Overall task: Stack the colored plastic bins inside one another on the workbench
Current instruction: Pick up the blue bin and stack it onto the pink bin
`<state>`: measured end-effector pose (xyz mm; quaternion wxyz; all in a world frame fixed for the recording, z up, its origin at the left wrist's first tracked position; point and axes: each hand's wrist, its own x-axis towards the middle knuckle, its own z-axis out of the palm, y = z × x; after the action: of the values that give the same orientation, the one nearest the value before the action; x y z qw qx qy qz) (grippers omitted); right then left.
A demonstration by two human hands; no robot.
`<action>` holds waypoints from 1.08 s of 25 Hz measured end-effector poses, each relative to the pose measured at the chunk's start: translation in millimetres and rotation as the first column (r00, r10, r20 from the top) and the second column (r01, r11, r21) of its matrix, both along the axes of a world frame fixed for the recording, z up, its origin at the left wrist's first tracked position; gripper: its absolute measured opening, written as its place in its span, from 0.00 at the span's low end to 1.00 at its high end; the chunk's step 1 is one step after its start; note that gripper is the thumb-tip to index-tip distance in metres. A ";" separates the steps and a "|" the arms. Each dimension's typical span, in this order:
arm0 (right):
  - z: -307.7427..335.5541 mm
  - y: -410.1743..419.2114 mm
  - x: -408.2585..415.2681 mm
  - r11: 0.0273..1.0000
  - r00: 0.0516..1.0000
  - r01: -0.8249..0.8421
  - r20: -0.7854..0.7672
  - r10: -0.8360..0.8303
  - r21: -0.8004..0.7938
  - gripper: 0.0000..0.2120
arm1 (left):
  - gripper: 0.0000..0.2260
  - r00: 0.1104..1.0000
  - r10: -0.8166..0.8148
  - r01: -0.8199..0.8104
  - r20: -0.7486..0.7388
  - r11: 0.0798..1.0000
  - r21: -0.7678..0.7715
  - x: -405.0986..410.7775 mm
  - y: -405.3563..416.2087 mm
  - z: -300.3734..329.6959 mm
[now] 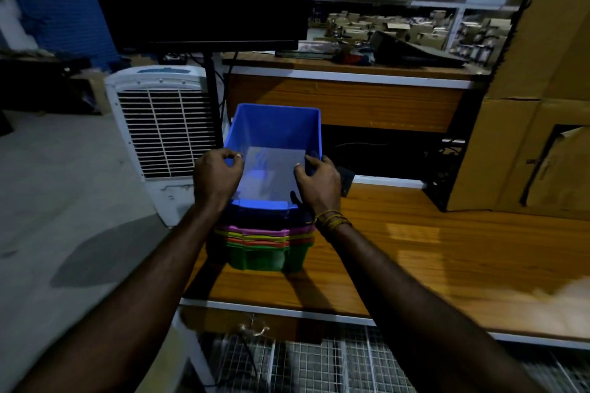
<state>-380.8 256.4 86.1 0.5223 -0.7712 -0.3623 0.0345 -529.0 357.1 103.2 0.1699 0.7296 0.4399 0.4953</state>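
Here, both hands hold the blue bin on top of the nested stack at the workbench's left edge.

The workbench (447, 249) carries the stack on its left front corner, and every place below is taken from that stack. The blue bin (274, 134) sits uppermost, its long axis running away from the person, tilted up at the far end, so it looks not fully seated. The left hand (217, 179) pinches its left wall, the right hand (319, 182) clasps its right wall; both sit equally near, at the near half. Under it show 4 rims: pink bin (255, 230), yellow bin (252, 235), orange bin (255, 242), and green bin (265, 257) at the bottom. The blue bin holds nothing; its floor shows pale glare. I judge pressing straight down would finish the nesting.
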 end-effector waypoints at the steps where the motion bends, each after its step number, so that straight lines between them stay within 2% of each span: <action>1: -2.8 2.7 -0.6 1.000 1.000 0.001 -0.005 -0.001 -0.016 0.25 | 0.09 1.000 0.003 -0.003 -0.009 1.000 -0.007 -0.3 2.3 -2.6; 6: -14.1 14.1 0.6 0.994 1.000 -0.006 0.000 0.006 -0.105 0.24 | 0.10 0.997 0.003 -0.010 -0.083 0.997 -0.081 0.8 17.1 -14.7; 14: -46.8 33.5 8.0 0.973 1.000 -0.019 0.008 0.022 -0.232 0.29 | 0.10 0.981 -0.030 -0.002 -0.190 0.986 -0.165 5.1 24.2 -42.9; 22: -71.5 34.1 14.8 0.921 0.993 -0.045 0.086 0.084 -0.387 0.29 | 0.10 0.942 0.000 -0.058 -0.336 0.985 -0.164 15.3 20.2 -65.7; 27: -89.3 37.1 14.9 0.899 0.976 -0.036 0.179 0.127 -0.437 0.32 | 0.13 0.957 0.004 -0.050 -0.290 0.988 -0.149 12.5 23.0 -78.8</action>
<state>-365.9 293.5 -3.3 0.2971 -0.8511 -0.4292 0.0568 -516.4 380.2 24.4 0.1531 0.7725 0.5070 0.3503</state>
